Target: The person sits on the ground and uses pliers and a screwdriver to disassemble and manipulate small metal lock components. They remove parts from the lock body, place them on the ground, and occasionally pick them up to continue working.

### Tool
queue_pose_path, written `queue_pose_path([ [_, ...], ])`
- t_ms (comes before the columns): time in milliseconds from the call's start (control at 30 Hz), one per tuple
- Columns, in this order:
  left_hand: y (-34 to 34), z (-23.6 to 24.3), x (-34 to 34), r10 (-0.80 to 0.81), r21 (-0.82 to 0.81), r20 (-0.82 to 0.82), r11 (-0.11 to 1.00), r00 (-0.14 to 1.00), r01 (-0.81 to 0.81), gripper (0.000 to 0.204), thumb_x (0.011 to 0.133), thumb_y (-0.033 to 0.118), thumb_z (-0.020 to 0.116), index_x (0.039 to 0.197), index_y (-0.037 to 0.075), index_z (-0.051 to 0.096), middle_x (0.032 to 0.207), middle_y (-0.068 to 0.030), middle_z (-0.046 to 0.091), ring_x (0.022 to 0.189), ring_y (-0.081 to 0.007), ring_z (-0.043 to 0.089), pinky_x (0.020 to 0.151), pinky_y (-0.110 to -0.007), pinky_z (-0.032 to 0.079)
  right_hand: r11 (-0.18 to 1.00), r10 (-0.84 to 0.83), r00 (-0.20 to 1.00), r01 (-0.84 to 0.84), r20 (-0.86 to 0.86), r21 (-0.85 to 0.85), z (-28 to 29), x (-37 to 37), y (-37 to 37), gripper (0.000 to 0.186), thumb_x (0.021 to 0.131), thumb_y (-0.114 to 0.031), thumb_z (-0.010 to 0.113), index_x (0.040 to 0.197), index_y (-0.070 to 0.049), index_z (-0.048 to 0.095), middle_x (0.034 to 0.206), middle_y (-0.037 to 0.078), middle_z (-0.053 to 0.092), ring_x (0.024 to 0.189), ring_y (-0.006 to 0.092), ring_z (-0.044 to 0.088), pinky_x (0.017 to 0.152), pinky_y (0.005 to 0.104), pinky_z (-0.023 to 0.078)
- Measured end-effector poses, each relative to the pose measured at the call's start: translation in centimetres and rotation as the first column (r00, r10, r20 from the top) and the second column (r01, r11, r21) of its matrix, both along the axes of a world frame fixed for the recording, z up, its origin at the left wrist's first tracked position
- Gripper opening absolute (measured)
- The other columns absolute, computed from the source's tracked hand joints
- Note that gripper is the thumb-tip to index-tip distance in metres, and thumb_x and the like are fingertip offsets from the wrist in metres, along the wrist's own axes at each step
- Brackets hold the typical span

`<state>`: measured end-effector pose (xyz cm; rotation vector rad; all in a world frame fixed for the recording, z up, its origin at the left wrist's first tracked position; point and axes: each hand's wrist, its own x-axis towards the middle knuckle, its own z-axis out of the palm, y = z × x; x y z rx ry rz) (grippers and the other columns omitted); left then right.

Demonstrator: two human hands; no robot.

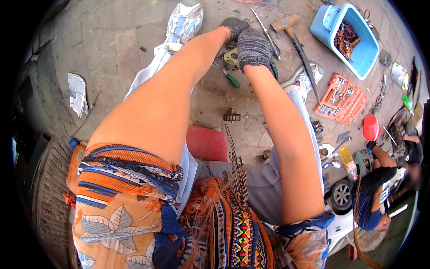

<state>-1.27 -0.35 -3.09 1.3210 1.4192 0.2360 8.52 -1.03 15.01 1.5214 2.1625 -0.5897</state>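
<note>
The gloved left hand (pixel 234 28) and right hand (pixel 255 49) are reaching near a yellowish plate (pixel 230 58), toward the visible floor's (pixel 121 31) far edge; whether fingers are gripping, I cannot tell.

Both hands are covered in dark grey knit. The left hand (pixel 234 29) is positioned just left of the right fingers. The left wrist (pixel 223 34) lies behind and to the left of its own fingers; from there, the left arm (pixel 172 89) extends rearward and leftward. The right hand (pixel 254 48) presents its back, fingers directed forward. The right wrist (pixel 253 67) lies behind those fingers, and the right arm (pixel 284 116) extends rearward and rightward. Finger closure is obscured on both hands.
</note>
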Motion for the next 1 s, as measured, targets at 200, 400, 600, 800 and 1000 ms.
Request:
queue_pose_path([
  [200, 1.4, 3.9, 1.3, 0.195, -0.154, 0.042, 0.970, 0.980, -0.186, 0.038, 0.088, 0.033, 0.052, 0.099, 0.000, 0.067, 0.097, -0.0146, 0.068, 0.086, -0.0264, 0.066, 0.077, -0.037, 0.050, 0.952, 0.285, 0.958, -0.282, -0.012, 0.115, -2.1, 3.6, -0.2, 0.027, 0.085, -0.010, 0.048, 0.105, 0.002, 0.061, 0.104, 0.020, 0.062, 0.095, 0.0308, 0.063, 0.074, 0.0419, 0.053],
  [400, 1.1, 6.3, -0.4, 0.602, -0.623, 0.293, 0.709, 0.743, -0.329, 0.030, 0.088, 0.026, 0.058, 0.092, -0.003, 0.064, 0.078, -0.0178, 0.067, 0.063, -0.0300, 0.068, 0.059, -0.037, 0.057, 0.985, 0.171, 0.985, -0.171, -0.019, -0.001, 0.4, 6.4, 3.4, 0.048, 0.081, -0.019, 0.058, 0.129, -0.017, 0.049, 0.104, 0.021, 0.059, 0.095, 0.0331, 0.061, 0.078, 0.0440, 0.050],
  [600, 1.3, 6.9, 0.0, 0.609, -0.649, 0.262, 0.686, 0.749, -0.330, 0.028, 0.088, 0.025, 0.057, 0.088, -0.002, 0.064, 0.078, -0.0164, 0.067, 0.063, -0.0292, 0.068, 0.059, -0.038, 0.057, 1.000, 0.009, 0.997, -0.010, -0.080, -0.009, 0.3, 8.5, 1.8, 0.046, 0.083, -0.022, 0.058, 0.129, -0.021, 0.051, 0.117, 0.021, 0.053, 0.107, 0.0348, 0.055, 0.092, 0.0432, 0.044],
  [800, 1.4, 7.5, 0.1, 0.596, -0.622, 0.249, 0.703, 0.763, -0.346, 0.033, 0.090, 0.028, 0.055, 0.084, -0.003, 0.063, 0.074, -0.0169, 0.067, 0.061, -0.0279, 0.068, 0.057, -0.036, 0.056, 0.995, -0.094, 0.988, 0.088, -0.119, -0.055, 0.9, 7.1, 2.6, 0.040, 0.086, -0.026, 0.055, 0.124, -0.016, 0.054, 0.118, 0.022, 0.053, 0.108, 0.0372, 0.053, 0.093, 0.0440, 0.043],
  [1000, 1.5, 7.3, 0.1, 0.602, -0.640, 0.260, 0.693, 0.755, -0.332, 0.035, 0.091, 0.029, 0.054, 0.082, -0.003, 0.063, 0.073, -0.0172, 0.067, 0.060, -0.0279, 0.067, 0.057, -0.035, 0.056, 0.998, -0.062, 0.997, 0.062, -0.036, 0.011, -1.3, 6.4, 3.2, 0.034, 0.088, -0.028, 0.048, 0.118, -0.014, 0.057, 0.110, 0.022, 0.059, 0.104, 0.0357, 0.057, 0.089, 0.0446, 0.045],
])
